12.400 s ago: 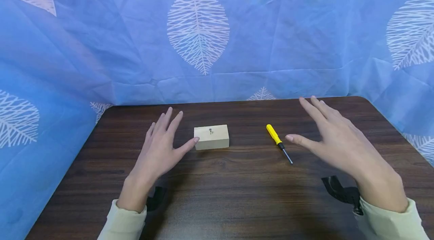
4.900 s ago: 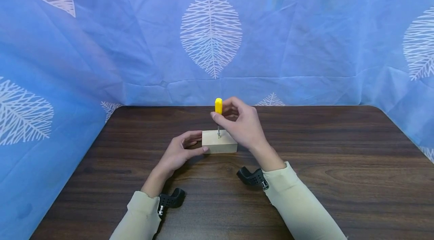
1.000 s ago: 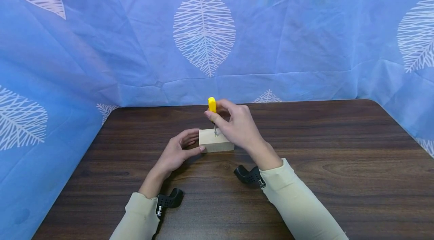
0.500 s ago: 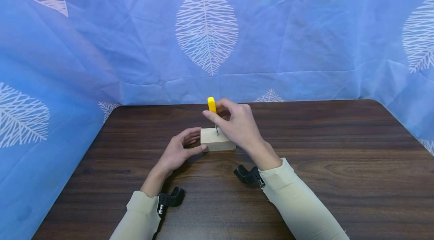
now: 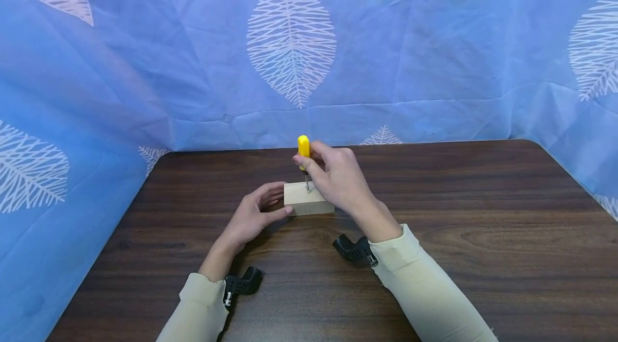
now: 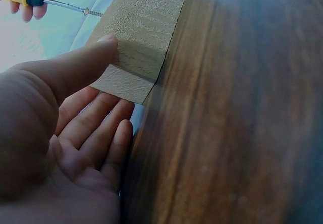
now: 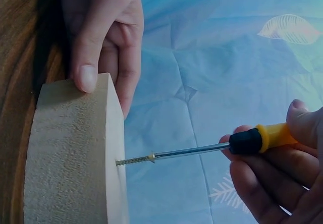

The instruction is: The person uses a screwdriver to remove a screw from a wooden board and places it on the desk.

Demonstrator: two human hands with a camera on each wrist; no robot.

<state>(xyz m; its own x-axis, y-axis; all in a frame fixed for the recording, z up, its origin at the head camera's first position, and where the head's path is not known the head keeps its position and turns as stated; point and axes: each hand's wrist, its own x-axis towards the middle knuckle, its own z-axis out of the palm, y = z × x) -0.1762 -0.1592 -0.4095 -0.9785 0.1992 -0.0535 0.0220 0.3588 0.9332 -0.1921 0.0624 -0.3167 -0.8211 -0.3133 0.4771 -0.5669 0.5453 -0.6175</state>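
Observation:
A pale wooden block (image 5: 309,205) lies on the dark table, with a screw (image 7: 135,160) standing partly sunk in its top face. My left hand (image 5: 251,216) holds the block at its left end, thumb on the near side and fingers behind. Above the block, my right hand (image 5: 340,178) pinches the yellow handle of a screwdriver (image 5: 303,146) between thumb and fingers. The screwdriver stands nearly upright, its tip on the screw head, as the right wrist view shows. In the left wrist view much of the screw's thread (image 6: 94,13) is visible above the wood.
The dark wood-grain table (image 5: 458,277) extends around the hands. Behind it and to the sides hangs a blue cloth (image 5: 203,52) with white leaf prints. Black wrist mounts (image 5: 245,281) sit at both cuffs, close above the table.
Earlier both hands were spread and apart from the block and screwdriver; then the left took the block and the right the screwdriver. Over the last second the screwdriver's tilt shifts slightly, with its tip at the screw.

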